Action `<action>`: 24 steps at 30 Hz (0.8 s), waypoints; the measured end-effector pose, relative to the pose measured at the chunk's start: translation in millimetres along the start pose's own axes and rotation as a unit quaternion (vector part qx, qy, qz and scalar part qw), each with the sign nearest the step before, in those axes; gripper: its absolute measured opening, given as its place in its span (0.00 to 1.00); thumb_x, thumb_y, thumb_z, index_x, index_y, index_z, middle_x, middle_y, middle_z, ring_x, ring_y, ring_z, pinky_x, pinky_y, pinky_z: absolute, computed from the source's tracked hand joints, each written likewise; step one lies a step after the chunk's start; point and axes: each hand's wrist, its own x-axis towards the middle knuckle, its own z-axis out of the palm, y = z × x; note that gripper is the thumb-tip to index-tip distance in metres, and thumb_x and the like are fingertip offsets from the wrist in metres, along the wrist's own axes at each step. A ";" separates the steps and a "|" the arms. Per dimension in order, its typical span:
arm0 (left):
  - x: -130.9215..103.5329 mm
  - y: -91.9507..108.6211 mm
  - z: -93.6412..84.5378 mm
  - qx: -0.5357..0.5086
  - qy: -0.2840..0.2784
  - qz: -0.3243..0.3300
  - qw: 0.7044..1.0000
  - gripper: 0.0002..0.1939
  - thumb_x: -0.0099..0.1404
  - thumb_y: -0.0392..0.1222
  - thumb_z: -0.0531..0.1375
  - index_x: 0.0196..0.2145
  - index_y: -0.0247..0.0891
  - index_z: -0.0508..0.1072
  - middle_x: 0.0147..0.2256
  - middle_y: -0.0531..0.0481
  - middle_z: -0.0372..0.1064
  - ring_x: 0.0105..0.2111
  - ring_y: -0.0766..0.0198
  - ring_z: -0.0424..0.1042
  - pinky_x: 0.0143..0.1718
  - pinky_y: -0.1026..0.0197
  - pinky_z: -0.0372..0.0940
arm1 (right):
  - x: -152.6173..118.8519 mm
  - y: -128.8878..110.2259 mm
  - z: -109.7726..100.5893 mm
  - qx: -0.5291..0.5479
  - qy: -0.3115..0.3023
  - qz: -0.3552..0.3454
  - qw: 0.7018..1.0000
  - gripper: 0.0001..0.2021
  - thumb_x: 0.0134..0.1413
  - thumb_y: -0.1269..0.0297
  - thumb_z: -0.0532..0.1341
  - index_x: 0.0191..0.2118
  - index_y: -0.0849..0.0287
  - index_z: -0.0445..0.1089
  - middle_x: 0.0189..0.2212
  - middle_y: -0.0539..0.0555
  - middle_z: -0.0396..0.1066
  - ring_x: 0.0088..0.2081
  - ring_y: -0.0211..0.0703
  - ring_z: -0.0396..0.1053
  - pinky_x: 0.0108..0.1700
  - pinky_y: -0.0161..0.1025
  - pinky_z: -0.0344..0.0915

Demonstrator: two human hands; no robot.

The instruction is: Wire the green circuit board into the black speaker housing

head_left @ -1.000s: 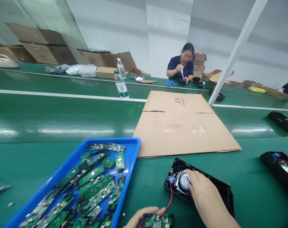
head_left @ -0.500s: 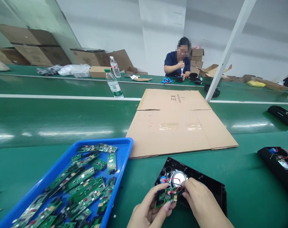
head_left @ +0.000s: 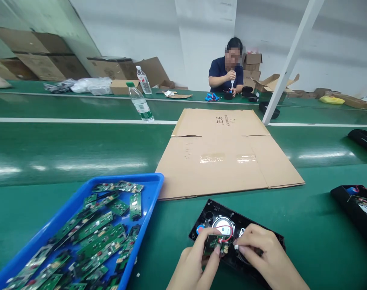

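Two bare hands (head_left: 231, 257), no gloves, rings or sleeves in view.

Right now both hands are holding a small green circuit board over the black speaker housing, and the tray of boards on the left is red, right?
Not quite: the head view shows the tray is blue, not red. The rest holds: left hand and right hand hold the circuit board over the black speaker housing.

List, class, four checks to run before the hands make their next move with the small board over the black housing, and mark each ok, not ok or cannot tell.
1. Board pinched by left hand: ok.
2. Right hand on the white connector: ok.
3. Red wire runs to the board, free of snags: cannot tell.
4. Housing flat on the belt: ok.
5. Connector seated: cannot tell.
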 end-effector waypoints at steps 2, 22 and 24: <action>2.5 0.2 1.7 0.015 -0.009 0.008 1.000 0.13 0.64 0.46 0.49 0.42 0.42 0.68 0.24 0.51 0.75 0.23 0.61 0.77 0.26 0.67 0.70 | -0.7 -0.3 7.4 -0.091 0.035 -0.071 0.993 0.12 0.59 0.74 0.51 0.32 0.58 0.71 0.27 0.51 0.66 0.29 0.38 0.64 0.28 0.32 0.61; 7.1 2.8 2.3 0.108 -0.070 0.138 0.982 0.16 0.64 0.37 0.51 0.47 0.44 0.70 0.26 0.52 0.77 0.24 0.61 0.77 0.29 0.68 0.68 | -0.7 0.1 23.3 -0.265 0.124 -0.214 0.932 0.18 0.65 0.72 0.46 0.25 0.60 0.64 0.21 0.50 0.61 0.23 0.37 0.55 0.25 0.36 0.50; 6.3 5.7 1.5 0.094 -0.063 0.142 0.983 0.15 0.63 0.36 0.52 0.45 0.45 0.70 0.22 0.54 0.75 0.27 0.60 0.77 0.31 0.68 0.68 | -2.5 2.8 22.9 -0.237 0.121 -0.191 0.945 0.17 0.65 0.72 0.47 0.25 0.59 0.63 0.22 0.50 0.62 0.24 0.37 0.57 0.25 0.35 0.52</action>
